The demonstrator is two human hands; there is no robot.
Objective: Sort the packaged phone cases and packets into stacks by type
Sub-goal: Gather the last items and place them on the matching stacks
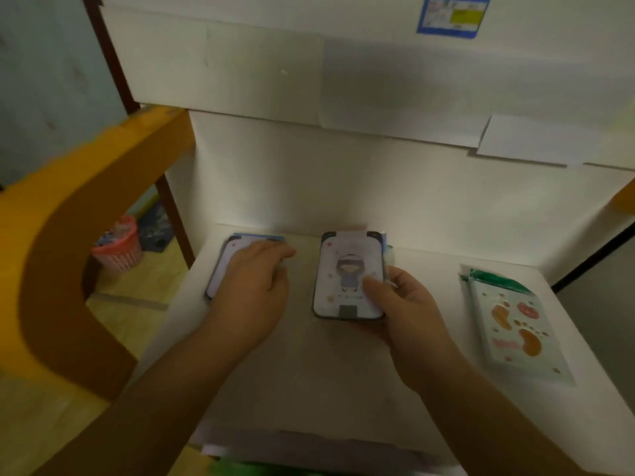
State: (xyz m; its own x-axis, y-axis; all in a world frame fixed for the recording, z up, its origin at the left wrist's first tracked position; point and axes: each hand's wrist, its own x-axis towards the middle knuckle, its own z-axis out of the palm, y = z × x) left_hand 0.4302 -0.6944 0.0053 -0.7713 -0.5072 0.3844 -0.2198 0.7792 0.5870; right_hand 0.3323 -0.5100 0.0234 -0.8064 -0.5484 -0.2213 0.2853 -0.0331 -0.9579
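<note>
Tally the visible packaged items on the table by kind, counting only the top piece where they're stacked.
Phone cases: 2, one under the left hand, one with a cartoon figure held by the right hand.
Footprint-pattern packets: 1 on top; more beneath, count unclear.
Total: 3

Two phone cases show their faces on the white table: one phone case on the left, one cartoon phone case in the middle. Each may top a stack; the blur hides the layers. One packet lies at right, perhaps another beneath. Two hands. One pink basket on the floor.
</note>
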